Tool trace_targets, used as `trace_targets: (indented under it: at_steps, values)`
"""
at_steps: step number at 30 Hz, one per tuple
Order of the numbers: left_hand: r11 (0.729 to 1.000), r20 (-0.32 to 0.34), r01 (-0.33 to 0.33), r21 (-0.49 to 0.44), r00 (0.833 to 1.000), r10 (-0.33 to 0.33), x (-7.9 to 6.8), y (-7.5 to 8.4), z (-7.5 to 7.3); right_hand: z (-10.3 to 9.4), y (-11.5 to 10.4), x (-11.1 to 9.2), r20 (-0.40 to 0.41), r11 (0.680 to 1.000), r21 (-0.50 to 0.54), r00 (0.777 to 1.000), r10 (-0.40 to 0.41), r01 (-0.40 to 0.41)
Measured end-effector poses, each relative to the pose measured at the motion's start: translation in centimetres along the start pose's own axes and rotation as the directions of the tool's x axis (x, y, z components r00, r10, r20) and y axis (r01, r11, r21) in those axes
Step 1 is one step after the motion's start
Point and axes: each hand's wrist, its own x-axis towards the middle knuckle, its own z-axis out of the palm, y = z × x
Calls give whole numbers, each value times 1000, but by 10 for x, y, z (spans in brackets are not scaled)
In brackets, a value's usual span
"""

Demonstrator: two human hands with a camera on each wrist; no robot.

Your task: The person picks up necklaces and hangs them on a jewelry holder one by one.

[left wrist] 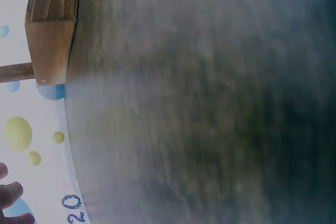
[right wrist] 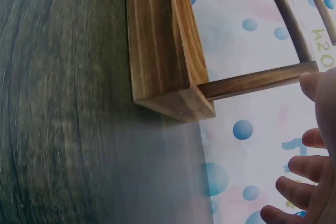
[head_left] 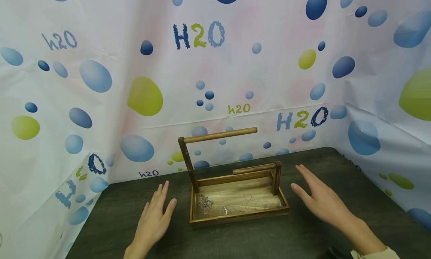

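Observation:
A wooden jewelry stand [head_left: 240,217] sits on the dark table between my two hands. Its shallow tray holds a bunched silvery chain [head_left: 205,203] at the left, a small shiny piece [head_left: 225,209] near the front, and thin chains spread toward the right. Over the tray, a tall post at the left carries a long bar [head_left: 220,135]; a shorter post at the right carries a low bar [head_left: 254,168]. My left hand [head_left: 152,218] is left of the tray, fingers extended, holding nothing. To the right, my right hand [head_left: 322,200] is likewise empty, thumb apart from the fingers.
The dark wood-grain table [head_left: 256,244] reaches back to a white curtain [head_left: 276,79] printed with blue and green dots and H2O lettering, which also runs along both sides. A small black object [head_left: 333,252] shows at the bottom edge near the right sleeve [head_left: 375,253].

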Motion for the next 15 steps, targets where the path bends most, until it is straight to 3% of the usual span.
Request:
trace_targets:
  at_steps: [5,8,15]
  values:
    - [999,-7,-9,-49,1000,9,2,6,3,-2,-7,-2,-41,999,47,999,-17,19]
    - [992,-10,-15,-124,1000,13,2,9,5,-4,-13,-3,-69,996,78,997,-29,34]
    - [936,0,-50,-347,999,53,2,16,8,-7,-23,-6,-117,983,176,993,-35,55]
